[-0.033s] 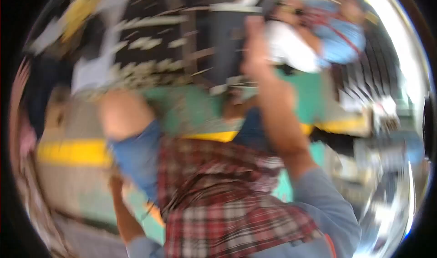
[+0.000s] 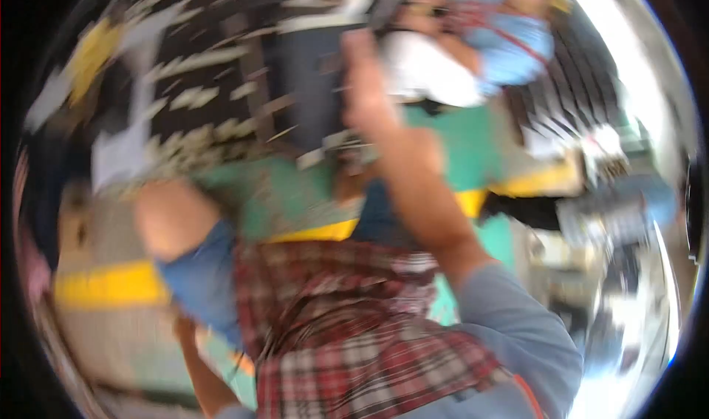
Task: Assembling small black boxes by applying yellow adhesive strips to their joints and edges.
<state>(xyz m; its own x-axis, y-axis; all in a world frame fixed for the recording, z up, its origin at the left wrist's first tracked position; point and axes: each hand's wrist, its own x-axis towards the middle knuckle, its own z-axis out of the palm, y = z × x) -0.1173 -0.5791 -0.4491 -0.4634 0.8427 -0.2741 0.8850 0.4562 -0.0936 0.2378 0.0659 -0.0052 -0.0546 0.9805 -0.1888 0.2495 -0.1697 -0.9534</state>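
My right hand (image 2: 363,83) is stretched out ahead beside the long dark flat panel (image 2: 314,86), its fingers blurred but looking straight and open. Whether it touches the panel I cannot tell. Low at the left, my left hand (image 2: 183,329) hangs by my bare knee (image 2: 173,216); its fingers are too smeared to read, and nothing shows in it. A red plaid cloth (image 2: 332,301) covers my lap. Left of the panel lie dark surfaces with rows of small pale pieces (image 2: 196,97).
Another person in a light blue top (image 2: 517,46) sits at the upper right with a white cloth (image 2: 428,68) over the legs. Stacked dark strips (image 2: 572,94) stand beyond. A yellow line (image 2: 111,284) crosses the green floor (image 2: 473,142). A cardboard box (image 2: 77,230) is at the left.
The whole view has shifted, so that most things lie further left now. My right arm keeps much the same stretched pose, and no grasp or release shows.
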